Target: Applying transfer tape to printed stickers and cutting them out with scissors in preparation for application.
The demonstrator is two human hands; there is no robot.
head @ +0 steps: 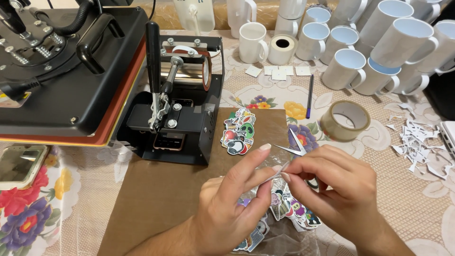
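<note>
Leftmost, at 9 o'clock, the flat heat press (pixel 66 71) overhangs the flowered tablecloth (pixel 28 208), and the mug press (pixel 182 99) stands just beside it with its lever (pixel 152 52) upright, so the brown mat (pixel 161 189) in front stays free as a working surface. A loose heap of cut stickers (pixel 238 131) lies on the mat's far edge, near the mug press, apparently parked out of the hands' way. At 6 o'clock the left hand (pixel 232 208) is partly closed, thumb and forefinger pinching a thin clear film (pixel 275 176); whether a sticker lies in it cannot be told. The right hand (pixel 339 185) meets it from 3 o'clock, fingertips closed on the same film, probably to steady it while peeling. Directly below lie more stickers (pixel 294 208) on a clear bag, and scissors (pixel 296 146) rest just beyond the fingers. At 2 o'clock a tape roll (pixel 345 121) and a pen (pixel 309 95) sit within reach, white mugs (pixel 379 47) crowd the far edge, and paper offcuts (pixel 419 144) litter the right margin, leaving little room there.
</note>
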